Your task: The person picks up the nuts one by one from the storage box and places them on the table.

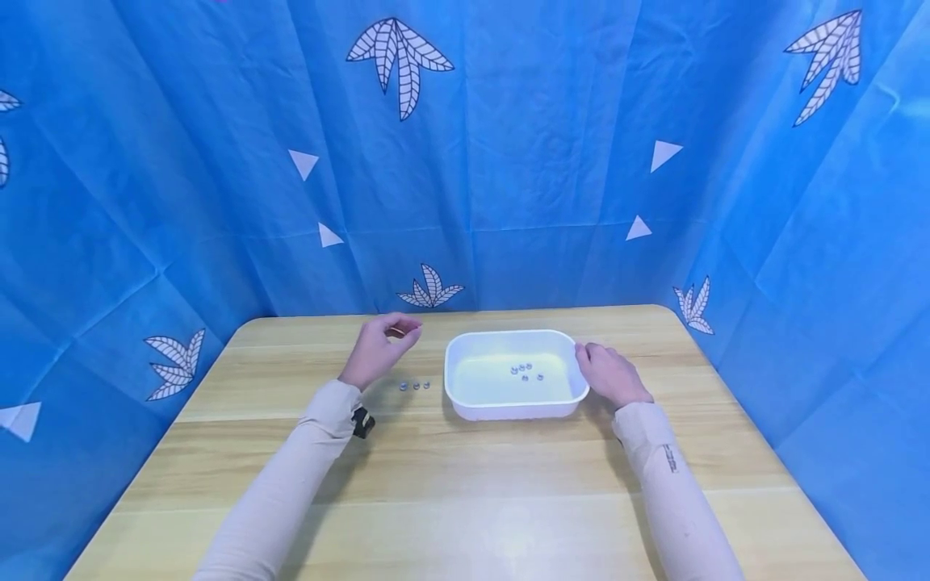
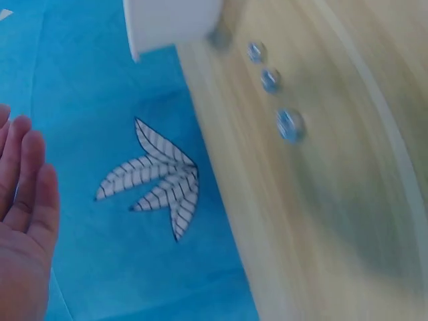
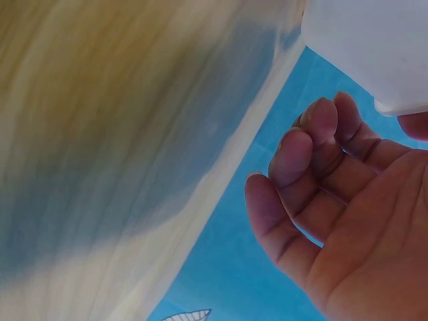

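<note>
Three small shiny metal nuts [image 1: 416, 386] lie in a row on the wooden table, left of a white plastic tray [image 1: 517, 403]. Several more nuts [image 1: 525, 378] are inside the tray, on its floor. My left hand [image 1: 378, 349] is raised above and behind the row, thumb and forefinger bent towards each other. Nothing shows between them. The left wrist view has its other fingers [image 2: 30, 174] nearly straight, with the three nuts [image 2: 270, 80] off to the side. My right hand [image 1: 612, 373] holds the tray's right rim; its remaining fingers [image 3: 291, 157] are loosely bent below.
The wooden table [image 1: 465, 484] ends at a far edge just behind the tray. Blue curtains [image 1: 538, 161] printed with white leaves and triangles surround it at the back and sides. A black band [image 1: 362, 422] sits at the left wrist.
</note>
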